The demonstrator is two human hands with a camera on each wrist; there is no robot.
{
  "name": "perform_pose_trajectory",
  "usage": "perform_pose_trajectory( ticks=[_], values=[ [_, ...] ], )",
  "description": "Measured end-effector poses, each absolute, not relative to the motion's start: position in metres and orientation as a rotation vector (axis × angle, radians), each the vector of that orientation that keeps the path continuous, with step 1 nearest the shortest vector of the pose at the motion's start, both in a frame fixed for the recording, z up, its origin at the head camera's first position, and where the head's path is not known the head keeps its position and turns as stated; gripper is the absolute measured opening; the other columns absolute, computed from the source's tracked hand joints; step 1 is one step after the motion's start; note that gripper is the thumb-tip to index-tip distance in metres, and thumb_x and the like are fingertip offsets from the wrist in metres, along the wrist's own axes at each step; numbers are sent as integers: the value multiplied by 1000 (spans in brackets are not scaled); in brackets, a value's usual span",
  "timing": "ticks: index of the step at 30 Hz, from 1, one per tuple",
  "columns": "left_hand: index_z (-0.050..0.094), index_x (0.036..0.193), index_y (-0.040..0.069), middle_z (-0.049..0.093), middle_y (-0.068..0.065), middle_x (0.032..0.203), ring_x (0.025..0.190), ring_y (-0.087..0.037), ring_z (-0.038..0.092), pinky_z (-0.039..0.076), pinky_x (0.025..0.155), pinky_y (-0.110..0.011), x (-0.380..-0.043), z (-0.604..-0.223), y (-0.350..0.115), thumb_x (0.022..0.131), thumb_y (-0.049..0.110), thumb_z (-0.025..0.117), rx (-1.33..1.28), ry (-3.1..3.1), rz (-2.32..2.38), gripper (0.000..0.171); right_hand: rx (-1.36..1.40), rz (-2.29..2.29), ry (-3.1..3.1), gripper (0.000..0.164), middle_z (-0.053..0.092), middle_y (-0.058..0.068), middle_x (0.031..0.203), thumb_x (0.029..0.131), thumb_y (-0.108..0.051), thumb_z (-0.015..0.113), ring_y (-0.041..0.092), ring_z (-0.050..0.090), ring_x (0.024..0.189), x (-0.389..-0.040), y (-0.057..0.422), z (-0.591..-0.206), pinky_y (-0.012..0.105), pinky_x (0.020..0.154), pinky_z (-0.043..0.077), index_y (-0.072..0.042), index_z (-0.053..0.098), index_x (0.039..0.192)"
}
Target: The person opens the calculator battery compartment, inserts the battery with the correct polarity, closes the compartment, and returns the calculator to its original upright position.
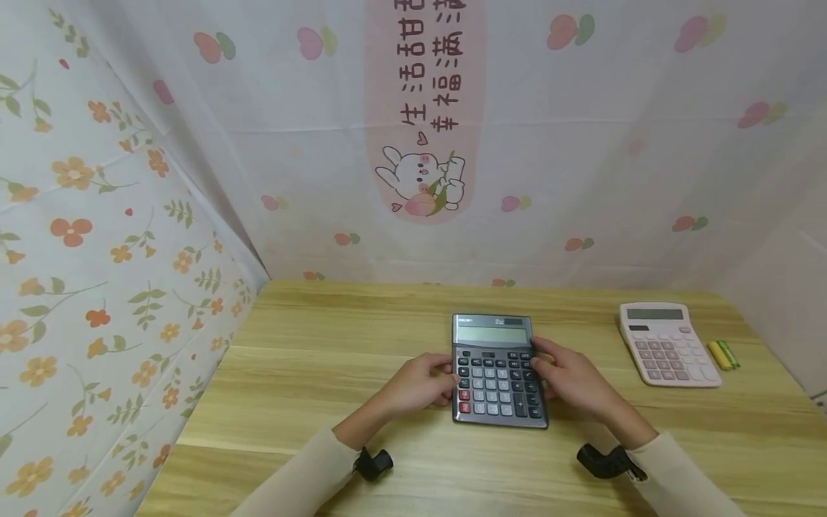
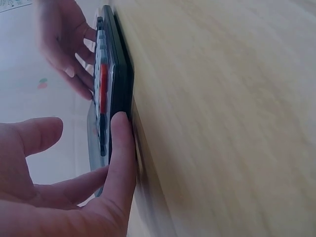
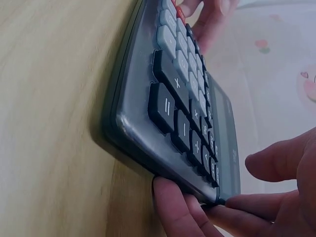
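A dark grey desktop calculator (image 1: 497, 416) lies face up on the wooden table, with red, grey and black keys below its display. At its left edge is my left hand (image 1: 420, 383); in the left wrist view a fingertip (image 2: 120, 123) touches the side and the thumb (image 2: 44, 134) stands apart. My right hand (image 1: 575, 373) is at the opposite edge. Seen from the right wrist, its fingers (image 3: 175, 207) touch the side and lower edge, while the thumb (image 3: 276, 160) is raised off the keys. Some fingertips are hidden behind the calculator.
A pink and white calculator (image 1: 694, 337) lies at the right of the table (image 1: 323, 330). Beside it are a yellow battery (image 1: 719, 355) and a green one (image 1: 729, 354). Patterned cloth (image 1: 310, 165) hangs behind the table and at the left. Dark devices (image 1: 373, 464) are strapped at both wrists.
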State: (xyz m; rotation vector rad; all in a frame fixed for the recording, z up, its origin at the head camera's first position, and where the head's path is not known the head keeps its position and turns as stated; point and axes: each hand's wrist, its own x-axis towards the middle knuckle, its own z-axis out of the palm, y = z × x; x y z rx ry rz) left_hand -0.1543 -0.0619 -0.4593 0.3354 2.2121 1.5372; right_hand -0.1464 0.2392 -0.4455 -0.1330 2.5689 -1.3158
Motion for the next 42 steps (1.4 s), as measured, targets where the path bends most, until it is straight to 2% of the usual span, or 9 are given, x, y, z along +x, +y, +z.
perform_pose_trajectory(
  ticks=[9, 18, 24, 35, 42],
  values=[
    [58, 151, -10, 68, -10, 122, 88, -21, 76, 65, 79, -35, -152, -461, -73, 106, 19, 71, 314, 2240, 1538, 56, -106, -1329, 2546, 62, 52, 42, 152, 115, -17, 53, 32, 75, 106, -145, 230, -446, 40, 74, 66, 13, 34, 165],
    [59, 149, -10, 69, -11, 120, 86, -21, 75, 65, 78, -35, -149, -461, -82, 106, 19, 72, 292, 2256, 1538, 54, -92, -1393, 2500, 61, 61, 38, 142, 114, -15, 54, 33, 74, 108, -143, 224, -447, 40, 74, 66, 11, 35, 165],
    [61, 147, -11, 70, -11, 117, 85, -22, 76, 65, 77, -35, -148, -462, -87, 105, 17, 73, 283, 2253, 1568, 52, -93, -1443, 2465, 61, 58, 38, 146, 114, -15, 54, 34, 73, 112, -141, 220, -448, 40, 76, 66, 11, 35, 166],
    [61, 146, -10, 71, -10, 115, 83, -20, 76, 65, 76, -34, -147, -464, -94, 105, 20, 74, 272, 2259, 1556, 52, -88, -1460, 2458, 60, 62, 35, 141, 113, -14, 54, 32, 74, 109, -142, 216, -452, 40, 75, 66, 10, 37, 166],
    [61, 147, -10, 70, -10, 116, 83, -20, 76, 65, 76, -33, -146, -464, -94, 106, 21, 73, 266, 2265, 1548, 53, -85, -1469, 2446, 60, 59, 36, 145, 113, -13, 53, 31, 73, 109, -140, 215, -452, 39, 75, 66, 9, 36, 166]
  ],
)
